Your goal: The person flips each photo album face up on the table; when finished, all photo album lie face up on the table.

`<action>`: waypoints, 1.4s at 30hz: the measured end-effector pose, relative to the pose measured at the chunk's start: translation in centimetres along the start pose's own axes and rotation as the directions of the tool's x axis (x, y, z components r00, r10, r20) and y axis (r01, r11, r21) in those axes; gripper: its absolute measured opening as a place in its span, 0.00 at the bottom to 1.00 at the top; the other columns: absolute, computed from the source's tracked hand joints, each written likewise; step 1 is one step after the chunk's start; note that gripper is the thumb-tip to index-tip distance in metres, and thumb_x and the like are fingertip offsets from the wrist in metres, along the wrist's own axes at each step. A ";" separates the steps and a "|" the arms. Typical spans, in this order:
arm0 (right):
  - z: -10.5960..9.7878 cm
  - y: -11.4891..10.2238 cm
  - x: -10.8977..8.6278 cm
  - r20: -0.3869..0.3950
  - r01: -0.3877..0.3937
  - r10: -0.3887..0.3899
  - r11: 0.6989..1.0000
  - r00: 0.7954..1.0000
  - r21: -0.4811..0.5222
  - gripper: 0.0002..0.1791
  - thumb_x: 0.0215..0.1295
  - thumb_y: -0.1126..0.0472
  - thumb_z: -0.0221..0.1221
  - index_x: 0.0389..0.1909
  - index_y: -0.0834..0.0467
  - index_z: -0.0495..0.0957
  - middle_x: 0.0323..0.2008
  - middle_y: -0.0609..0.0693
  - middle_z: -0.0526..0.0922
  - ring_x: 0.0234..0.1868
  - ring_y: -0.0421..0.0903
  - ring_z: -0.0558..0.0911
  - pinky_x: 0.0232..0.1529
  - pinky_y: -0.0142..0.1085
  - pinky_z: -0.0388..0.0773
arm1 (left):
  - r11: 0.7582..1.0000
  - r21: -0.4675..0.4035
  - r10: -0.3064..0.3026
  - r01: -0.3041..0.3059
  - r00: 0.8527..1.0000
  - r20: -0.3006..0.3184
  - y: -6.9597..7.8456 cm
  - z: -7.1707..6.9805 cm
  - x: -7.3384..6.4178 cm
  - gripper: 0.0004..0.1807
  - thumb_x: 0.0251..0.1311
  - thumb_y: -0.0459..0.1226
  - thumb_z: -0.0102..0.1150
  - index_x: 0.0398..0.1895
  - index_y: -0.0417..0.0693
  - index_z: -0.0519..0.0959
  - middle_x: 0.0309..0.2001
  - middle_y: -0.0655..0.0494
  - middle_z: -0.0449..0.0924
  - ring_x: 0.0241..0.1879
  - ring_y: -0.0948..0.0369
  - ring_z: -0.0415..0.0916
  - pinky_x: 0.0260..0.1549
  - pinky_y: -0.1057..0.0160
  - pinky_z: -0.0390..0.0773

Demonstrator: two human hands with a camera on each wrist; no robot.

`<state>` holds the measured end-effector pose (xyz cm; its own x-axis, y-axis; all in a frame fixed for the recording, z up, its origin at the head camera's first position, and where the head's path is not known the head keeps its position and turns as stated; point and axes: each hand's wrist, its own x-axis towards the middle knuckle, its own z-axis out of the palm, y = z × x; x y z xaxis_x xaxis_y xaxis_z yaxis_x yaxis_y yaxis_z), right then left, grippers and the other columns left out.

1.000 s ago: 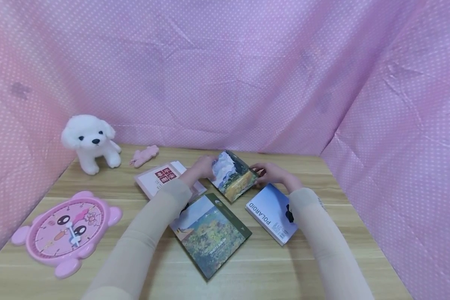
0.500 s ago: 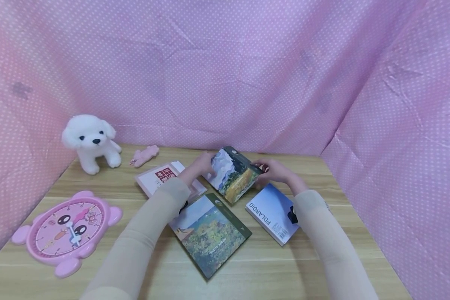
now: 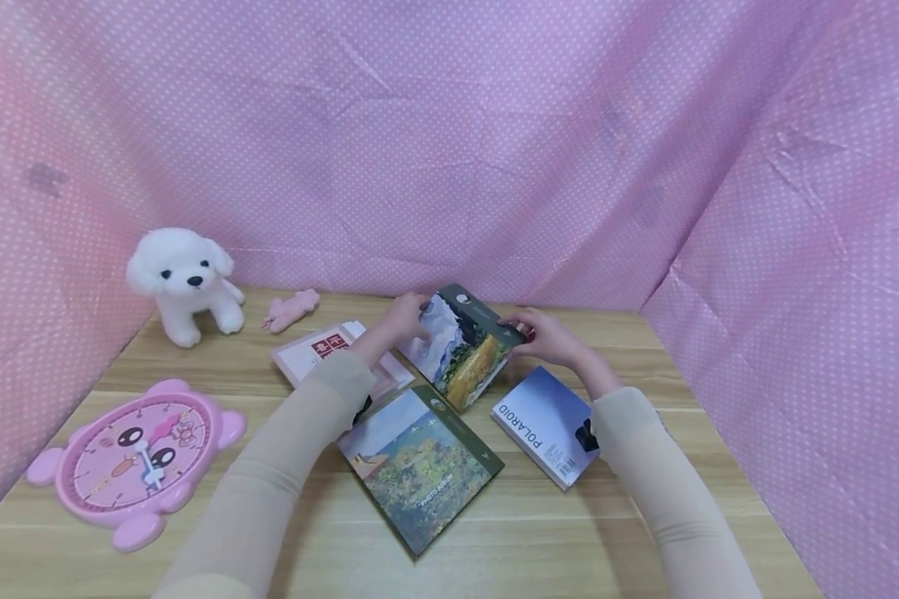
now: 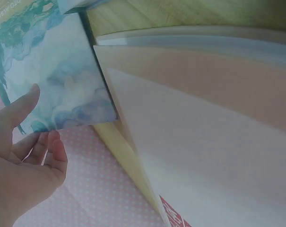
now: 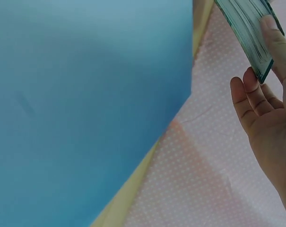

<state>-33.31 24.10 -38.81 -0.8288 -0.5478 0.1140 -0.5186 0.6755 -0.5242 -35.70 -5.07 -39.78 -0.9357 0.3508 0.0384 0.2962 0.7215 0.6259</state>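
Both hands hold a photo album point(image 3: 457, 349) with a painted landscape cover, tilted up at its far side near the back of the table. My left hand point(image 3: 404, 320) pinches its left edge; in the left wrist view the thumb lies on the cover point(image 4: 67, 71) and the other fingers are curled at its edge. On the opposite side, my right hand point(image 3: 548, 337) grips the right corner. The right wrist view shows the page edges point(image 5: 247, 38) with the thumb against them. A second photo album point(image 3: 423, 474), green and flowery, lies nearer the person.
A blue POLAROID album point(image 3: 539, 420) lies under the right forearm. Beneath the left wrist is a pale booklet with red characters point(image 3: 303, 358). Leftward are a pink clock point(image 3: 135, 466), a white plush dog point(image 3: 183, 283) and a pink trinket point(image 3: 290, 310). Pink curtains point(image 3: 449, 150) surround the table.
The held album's far edge has risen and tilted toward the person, showing more of its dark green spine strip. Both hands have risen slightly with it. The other things stay put.
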 end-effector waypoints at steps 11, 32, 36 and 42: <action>-0.3 -1.3 -0.2 -0.020 0.048 -0.048 0.999 0.999 -0.010 0.27 0.51 0.64 0.69 0.55 0.58 0.76 0.41 0.53 0.77 0.36 0.46 0.78 0.37 0.35 0.79 | 0.978 -0.203 0.044 -0.050 0.998 -0.033 0.1 -0.8 -0.4 0.37 0.47 0.28 0.69 0.63 0.34 0.65 0.58 0.39 0.69 0.54 0.47 0.70 0.56 0.54 0.73; -1.5 -2.5 -1.3 -0.084 0.152 -0.150 0.988 0.985 0.012 0.28 0.52 0.65 0.69 0.57 0.58 0.76 0.53 0.56 0.76 0.47 0.50 0.78 0.45 0.42 0.81 | 0.967 -0.255 0.008 -0.024 0.998 -0.066 1.5 -2.7 -0.8 0.34 0.52 0.39 0.69 0.60 0.33 0.68 0.56 0.39 0.73 0.55 0.47 0.73 0.54 0.56 0.76; -1.8 -2.5 -1.4 -0.119 0.192 -0.189 0.981 0.975 0.012 0.28 0.51 0.66 0.69 0.56 0.58 0.76 0.54 0.57 0.76 0.46 0.50 0.79 0.43 0.45 0.82 | 0.959 -0.283 0.005 -0.028 0.997 -0.080 1.7 -2.7 -0.8 0.37 0.52 0.40 0.69 0.62 0.33 0.66 0.57 0.38 0.72 0.55 0.48 0.74 0.54 0.56 0.76; -2.1 -2.5 -1.5 -0.134 0.197 -0.193 0.980 0.972 0.019 0.30 0.50 0.66 0.70 0.57 0.58 0.76 0.55 0.58 0.76 0.45 0.51 0.79 0.43 0.48 0.81 | 0.952 -0.306 0.004 -0.031 0.996 -0.091 1.5 -2.5 -0.8 0.36 0.51 0.40 0.69 0.62 0.36 0.65 0.54 0.40 0.75 0.50 0.50 0.77 0.51 0.57 0.78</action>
<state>-31.19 24.26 -35.94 -0.7336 -0.5969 0.3250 -0.6678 0.5444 -0.5075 -35.00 -5.70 -36.94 -0.9481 0.2978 0.1113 0.2526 0.4931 0.8325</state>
